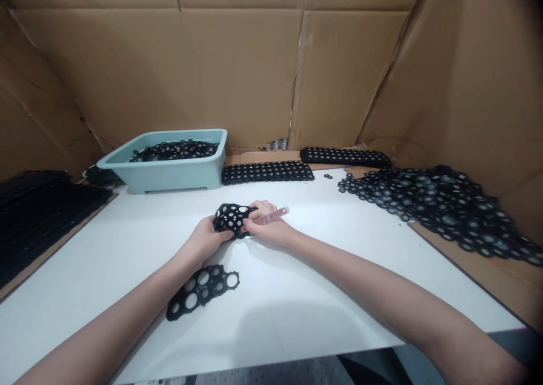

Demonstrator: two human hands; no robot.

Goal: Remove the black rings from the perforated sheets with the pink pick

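Note:
My left hand grips a black perforated rubber strip with round holes, holding it bunched up above the white table. My right hand presses against the strip's right side and holds a slim translucent pink tool, whose tip is hidden by my fingers. The tool points away to the right. Another black strip with round holes lies flat on the table, just below my left wrist and apart from it.
A teal plastic tub holds black pieces at the back left. Black strips lie along the far edge, a heap of black rings is on the right, and a dark stack is on the left. Cardboard walls surround the table.

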